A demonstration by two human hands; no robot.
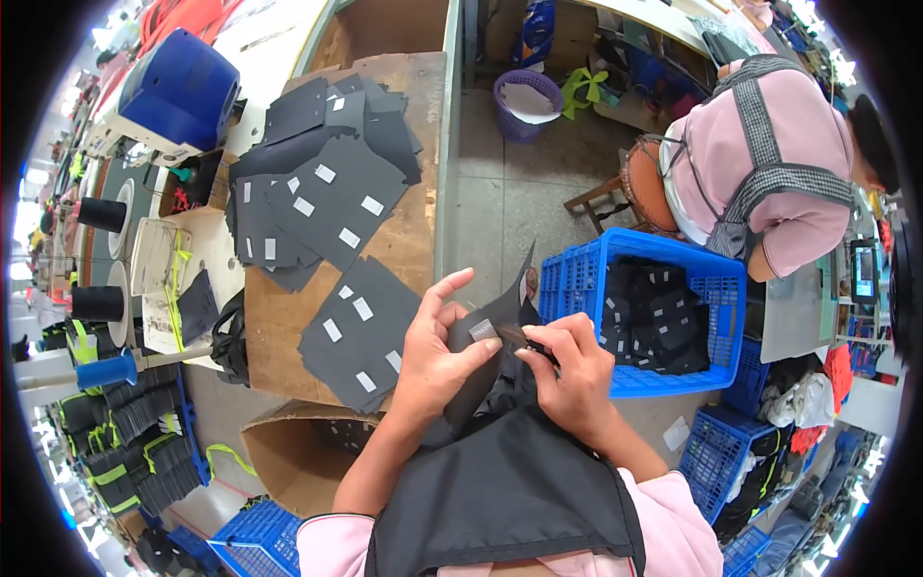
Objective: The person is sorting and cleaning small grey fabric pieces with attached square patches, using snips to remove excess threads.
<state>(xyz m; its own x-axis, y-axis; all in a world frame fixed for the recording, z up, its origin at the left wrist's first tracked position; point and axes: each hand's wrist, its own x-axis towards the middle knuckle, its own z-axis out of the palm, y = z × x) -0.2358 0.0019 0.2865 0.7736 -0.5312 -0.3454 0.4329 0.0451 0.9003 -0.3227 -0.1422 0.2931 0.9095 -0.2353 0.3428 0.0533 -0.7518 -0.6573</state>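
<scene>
Concrete floor and crowded workbenches fill this sewing workshop, seen from above the person's lap. At the centre the left hand [437, 351] holds up a black fabric piece [481, 370], thumb pressed on its face beside a small pale label [482, 328], index finger lifted free; held this way, the cloth stands stiff and close to the eyes. The right hand [567, 370] pinches the same piece from the other side, fingertips closed on what looks like a small dark tool or the cloth edge; which one cannot be told. More black cloth [505, 500] drapes over the lap below, probably as a rest for the work.

Just beyond the right hand sits a blue crate [577, 279] on the floor, filled with black labelled pieces, within easy reach. To the left, a wooden table [409, 226] carries fanned piles of labelled pieces [332, 197] near its right edge, with another pile [361, 332] at its near corner. A cardboard box [288, 462] stands below that corner. Further left are thread spools [101, 213] and a blue machine [183, 91]. Across the aisle, at top right, another person [769, 163] in pink bends over a bench.
</scene>
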